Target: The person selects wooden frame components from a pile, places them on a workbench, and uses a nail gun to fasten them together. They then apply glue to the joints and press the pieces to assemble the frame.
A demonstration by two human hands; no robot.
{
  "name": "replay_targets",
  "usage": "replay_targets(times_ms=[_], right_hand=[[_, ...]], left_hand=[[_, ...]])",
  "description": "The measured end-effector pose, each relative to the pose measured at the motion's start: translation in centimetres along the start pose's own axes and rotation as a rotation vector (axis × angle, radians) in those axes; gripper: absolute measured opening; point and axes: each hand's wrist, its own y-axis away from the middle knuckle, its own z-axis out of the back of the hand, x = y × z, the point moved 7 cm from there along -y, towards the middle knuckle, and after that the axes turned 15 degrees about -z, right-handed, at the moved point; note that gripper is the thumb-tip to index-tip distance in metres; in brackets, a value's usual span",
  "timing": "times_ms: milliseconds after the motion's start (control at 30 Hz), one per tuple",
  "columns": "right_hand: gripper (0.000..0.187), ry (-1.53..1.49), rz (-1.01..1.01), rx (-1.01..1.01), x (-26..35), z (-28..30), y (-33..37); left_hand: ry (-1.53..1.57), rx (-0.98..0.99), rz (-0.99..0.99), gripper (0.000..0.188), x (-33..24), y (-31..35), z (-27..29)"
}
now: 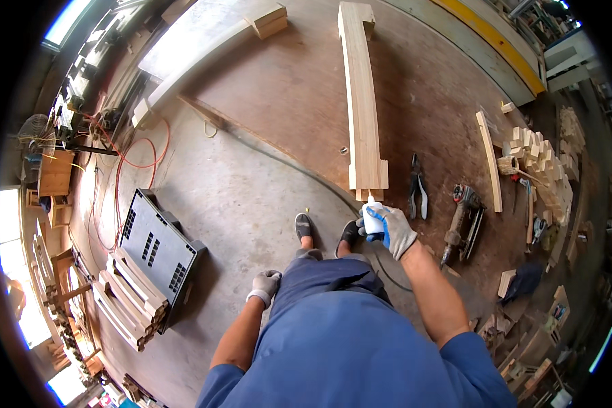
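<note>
My right hand [396,231], in a grey and blue work glove, grips a small white squeeze bottle [372,216]. The bottle's narrow tip is at the near end of a long pale wooden beam [362,109], over a tenon there; whether it touches the wood I cannot tell. The beam lies on a brown worktable [285,88] and has a wider block at its far end. My left hand [266,284], also gloved, hangs beside my left thigh with its fingers curled closed and no object showing in it.
Pliers [418,187] and a power tool [462,221] lie right of the beam. Stacked wood blocks [540,160] are farther right. A second beam [204,58] lies at the far left. Below it, a dark plastic crate [158,241] and wooden pieces [129,299] stand near red hoses [119,177].
</note>
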Motion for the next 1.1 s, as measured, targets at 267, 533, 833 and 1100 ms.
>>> replay_targets(times_ms=[267, 533, 833, 1100], right_hand=[[0.033, -0.099, 0.006, 0.027, -0.5, -0.5, -0.1], [0.032, -0.084, 0.033, -0.001, -0.6, -0.8, -0.1], [0.029, -0.097, 0.029, -0.008, -0.8, -0.8, -0.4], [0.033, -0.040, 0.049, -0.029, -0.9, -0.7, -0.6]], left_hand=[[0.081, 0.037, -0.031, 0.018, -2.6, -1.7, 1.0], [-0.043, 0.038, -0.058, 0.023, -2.8, -2.8, 1.3], [-0.019, 0.043, -0.048, 0.021, -2.6, -3.3, 1.0], [-0.049, 0.041, -0.048, 0.024, -1.7, -3.8, 1.0]])
